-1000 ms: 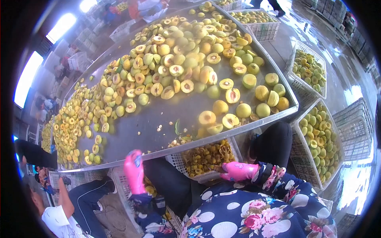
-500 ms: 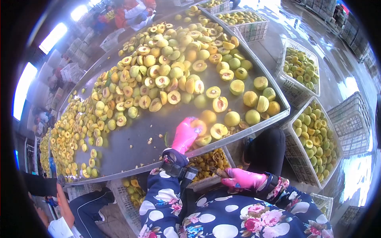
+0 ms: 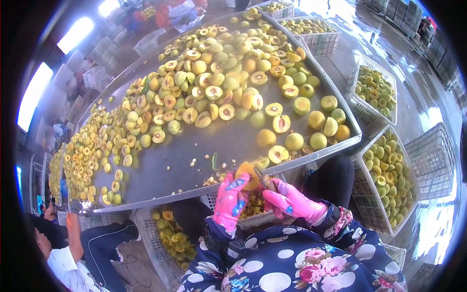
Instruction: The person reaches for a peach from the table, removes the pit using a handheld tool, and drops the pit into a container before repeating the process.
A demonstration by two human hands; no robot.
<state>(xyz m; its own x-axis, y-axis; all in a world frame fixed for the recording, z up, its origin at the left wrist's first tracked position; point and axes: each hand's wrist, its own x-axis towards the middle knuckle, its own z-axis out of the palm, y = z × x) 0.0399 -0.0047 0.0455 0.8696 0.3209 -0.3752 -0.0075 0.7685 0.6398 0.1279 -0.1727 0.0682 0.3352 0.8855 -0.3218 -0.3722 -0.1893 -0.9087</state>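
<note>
In pink gloves, both my hands meet just past the near edge of the metal table (image 3: 180, 151). My left hand (image 3: 232, 198) is closed around a yellow peach (image 3: 248, 175), held upright toward the right. A short pitting knife (image 3: 265, 181) sticks out of the closed fingers of my right hand (image 3: 294, 200), its metal end right at the peach's side. Below the hands stands a crate of peach scraps (image 3: 254, 207), partly covered by them. Close by on the table lie a cut peach half (image 3: 278, 154), loose pits and a green leaf (image 3: 214, 160).
A large heap of halved peaches (image 3: 204, 82) covers much of the table. Crates full of peaches stand on the right (image 3: 389, 175) and by my left leg (image 3: 175, 233). A stacked crate (image 3: 430, 155) is farther right. A co-worker (image 3: 73, 258) sits at the lower left.
My left hand has come back from the table with a peach and turned toward me. My right hand has moved up and left, bringing the knife to the peach.
</note>
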